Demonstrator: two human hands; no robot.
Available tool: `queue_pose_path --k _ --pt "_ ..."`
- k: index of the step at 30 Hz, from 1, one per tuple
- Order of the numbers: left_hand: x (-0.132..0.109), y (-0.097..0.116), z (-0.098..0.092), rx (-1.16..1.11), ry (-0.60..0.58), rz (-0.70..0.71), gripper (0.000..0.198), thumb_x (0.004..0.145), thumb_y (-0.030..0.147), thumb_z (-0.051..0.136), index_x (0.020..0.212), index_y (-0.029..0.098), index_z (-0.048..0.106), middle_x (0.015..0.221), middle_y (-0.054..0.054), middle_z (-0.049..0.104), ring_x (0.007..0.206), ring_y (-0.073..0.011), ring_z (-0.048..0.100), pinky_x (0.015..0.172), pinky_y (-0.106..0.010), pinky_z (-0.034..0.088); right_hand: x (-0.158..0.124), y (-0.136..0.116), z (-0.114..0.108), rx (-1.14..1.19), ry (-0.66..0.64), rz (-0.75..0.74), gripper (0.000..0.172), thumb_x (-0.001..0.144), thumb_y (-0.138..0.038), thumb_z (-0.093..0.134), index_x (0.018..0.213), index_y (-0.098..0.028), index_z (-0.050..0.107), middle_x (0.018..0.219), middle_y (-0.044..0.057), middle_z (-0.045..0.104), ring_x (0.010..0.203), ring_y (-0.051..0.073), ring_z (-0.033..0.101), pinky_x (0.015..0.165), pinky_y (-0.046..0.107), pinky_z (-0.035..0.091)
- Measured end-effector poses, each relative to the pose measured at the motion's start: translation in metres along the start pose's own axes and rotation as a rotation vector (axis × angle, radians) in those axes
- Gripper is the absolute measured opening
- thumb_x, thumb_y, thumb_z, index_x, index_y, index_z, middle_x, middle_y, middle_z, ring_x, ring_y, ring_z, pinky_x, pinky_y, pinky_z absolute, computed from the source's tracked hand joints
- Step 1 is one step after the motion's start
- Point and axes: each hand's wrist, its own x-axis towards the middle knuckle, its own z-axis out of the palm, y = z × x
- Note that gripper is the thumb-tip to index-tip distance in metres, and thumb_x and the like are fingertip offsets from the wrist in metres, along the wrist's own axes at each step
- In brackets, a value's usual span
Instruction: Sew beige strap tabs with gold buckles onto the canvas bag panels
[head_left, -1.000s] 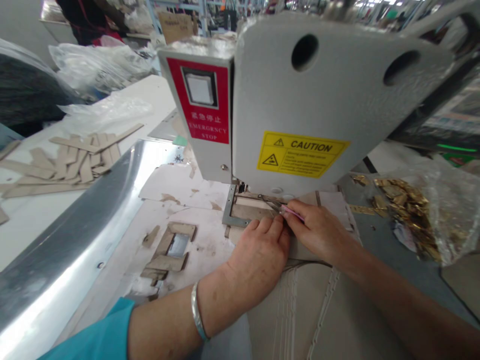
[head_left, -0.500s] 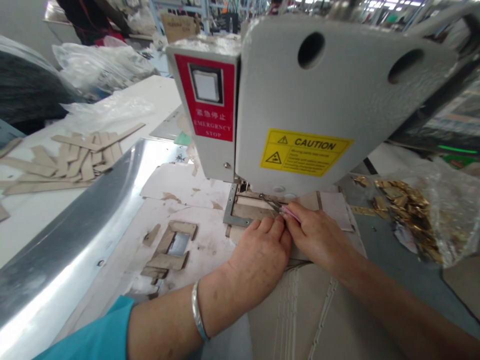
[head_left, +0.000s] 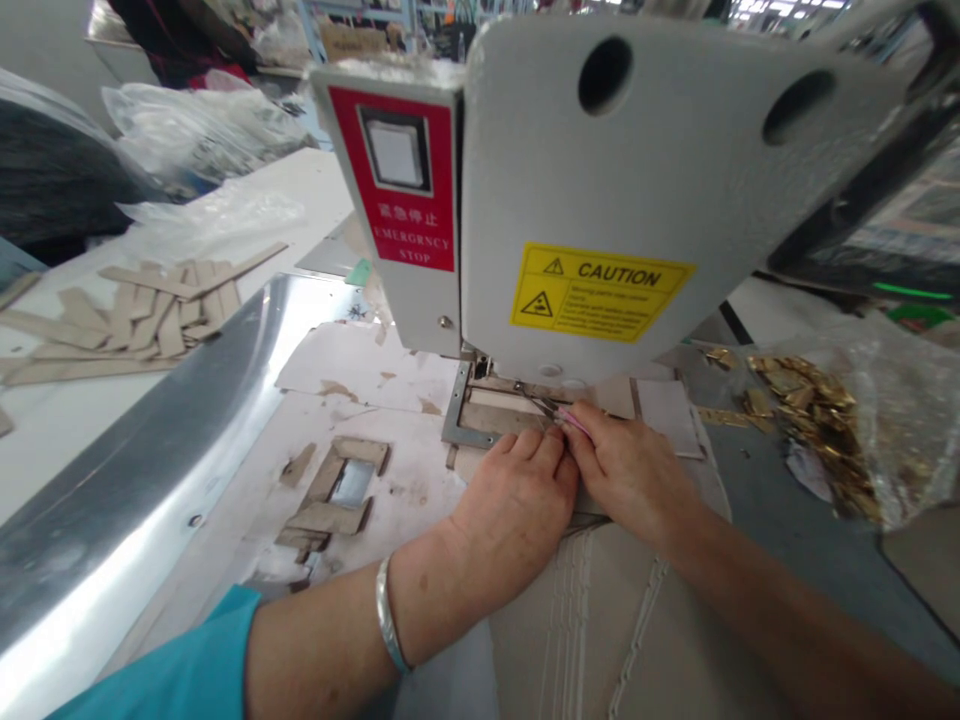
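Fingers of R hand [head_left: 634, 472] pinch pink tool [head_left: 574, 422], tip half-hidden under machine [head_left: 637, 180]; L hand [head_left: 517, 500] flat, empty.

Both hands lie close together just below the front of the machine [head_left: 637, 180]. The left hand [head_left: 517, 500] is palm down with its fingers [head_left: 529, 447] stretched forward side by side towards the machine, flat and gripping nothing. Its wrist is straight and wears a bangle [head_left: 390, 628], and the bare forearm runs back to the lower left into a teal sleeve [head_left: 187, 670]. The right hand [head_left: 630, 470] touches the left at the knuckles. Its thumb and forefinger pinch tweezers [head_left: 551, 408] that point under the machine. The bare right forearm runs back to the lower right.
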Motion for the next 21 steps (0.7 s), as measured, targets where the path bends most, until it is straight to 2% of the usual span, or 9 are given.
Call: queue_pose_path --k 4,10,21 --pt "0.000 0.000 0.000 -0.008 0.012 -0.002 0.024 0.093 0.018 0.050 0.112 0.007 0.061 0.106 -0.012 0.063 0.097 -0.0240 0.058 0.083 -0.037 0.051 -0.001 0.001 0.003 -0.023 0.023 -0.010 0.029 0.099 -0.030 0.035 0.102 -0.022 0.063 0.081 0.007 0.073 0.070 0.022 0.067 0.056 0.029 0.033" --pt "0.000 0.000 -0.001 -0.008 0.022 -0.002 0.023 0.092 0.018 0.052 0.110 0.007 0.061 0.103 -0.011 0.063 0.094 -0.0237 0.058 0.083 -0.037 0.052 -0.003 0.003 0.008 0.046 0.044 -0.029 0.030 0.099 -0.028 0.035 0.107 -0.020 0.063 0.086 0.008 0.073 0.078 0.023 0.069 0.062 0.029 0.039" --pt "0.001 0.000 0.000 -0.025 0.014 -0.005 0.022 0.092 0.018 0.052 0.108 0.007 0.062 0.103 -0.011 0.062 0.096 -0.0241 0.058 0.084 -0.037 0.052 -0.006 0.003 0.013 0.084 0.121 -0.024 0.027 0.099 -0.027 0.038 0.103 -0.020 0.064 0.082 0.008 0.073 0.071 0.023 0.067 0.059 0.029 0.037"
